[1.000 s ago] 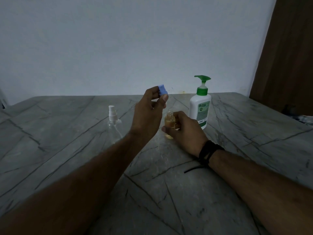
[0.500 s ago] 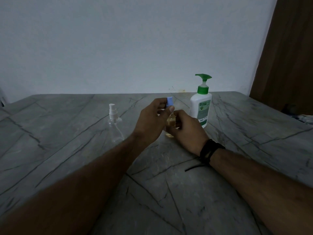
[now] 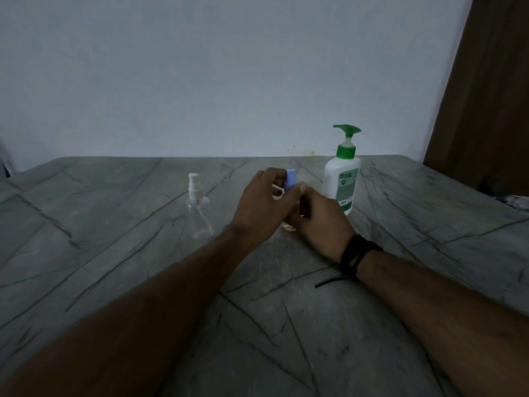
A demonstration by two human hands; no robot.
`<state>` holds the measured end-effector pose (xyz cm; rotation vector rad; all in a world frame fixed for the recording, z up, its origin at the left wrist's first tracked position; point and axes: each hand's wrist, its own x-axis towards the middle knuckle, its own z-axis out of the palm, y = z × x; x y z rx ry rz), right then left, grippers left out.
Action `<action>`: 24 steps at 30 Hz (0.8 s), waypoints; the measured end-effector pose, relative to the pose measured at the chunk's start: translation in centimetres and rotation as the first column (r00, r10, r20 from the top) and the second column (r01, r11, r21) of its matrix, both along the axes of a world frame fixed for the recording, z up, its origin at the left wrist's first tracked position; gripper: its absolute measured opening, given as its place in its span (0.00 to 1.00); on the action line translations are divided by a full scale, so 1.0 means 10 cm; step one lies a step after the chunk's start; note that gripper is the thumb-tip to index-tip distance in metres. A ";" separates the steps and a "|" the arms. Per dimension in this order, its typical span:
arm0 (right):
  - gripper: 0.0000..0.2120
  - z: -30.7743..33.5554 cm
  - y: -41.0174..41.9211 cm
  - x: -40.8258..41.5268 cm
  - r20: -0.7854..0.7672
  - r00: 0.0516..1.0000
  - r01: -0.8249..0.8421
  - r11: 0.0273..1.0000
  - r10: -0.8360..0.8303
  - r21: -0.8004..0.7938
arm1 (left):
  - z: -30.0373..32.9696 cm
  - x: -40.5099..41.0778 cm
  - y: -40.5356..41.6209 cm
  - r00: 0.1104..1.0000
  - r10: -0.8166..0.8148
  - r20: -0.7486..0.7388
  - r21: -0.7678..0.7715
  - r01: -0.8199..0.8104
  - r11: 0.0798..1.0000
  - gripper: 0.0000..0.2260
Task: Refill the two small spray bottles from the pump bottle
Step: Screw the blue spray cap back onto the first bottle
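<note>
Head cam view, standing about where the person is: right hand point(image 3: 320, 217) is wrapped around the small amber bottle point(image 3: 289, 224) on the grey table point(image 3: 286, 325), and you only see a sliver of yellowish liquid below the fingers. Left hand point(image 3: 264, 209) sits right against it, fingers pinched on the blue cap point(image 3: 290, 179) just above the bottle's neck — looks like it's going back on, so I'd guess this one is already filled.

Handling-wise that bottle is tiny and light, probably slick if any liquid ran down it, so holding the body low while the other hand works the cap makes sense.

Off to the left of both hands stands the clear spray bottle point(image 3: 199, 209), white sprayer on, looks empty. Just beyond the right hand is the pump bottle point(image 3: 342, 179) — white, green pump, heaviest thing here.
</note>
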<state>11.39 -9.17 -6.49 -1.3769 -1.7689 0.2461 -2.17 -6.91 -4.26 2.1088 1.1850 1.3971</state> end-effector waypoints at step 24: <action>0.17 0.03 -0.03 0.00 0.017 1.000 -0.005 1.000 0.005 -0.012 | 0.05 -0.02 0.01 0.988 -0.082 0.132 -0.057 0.090 0.994 0.13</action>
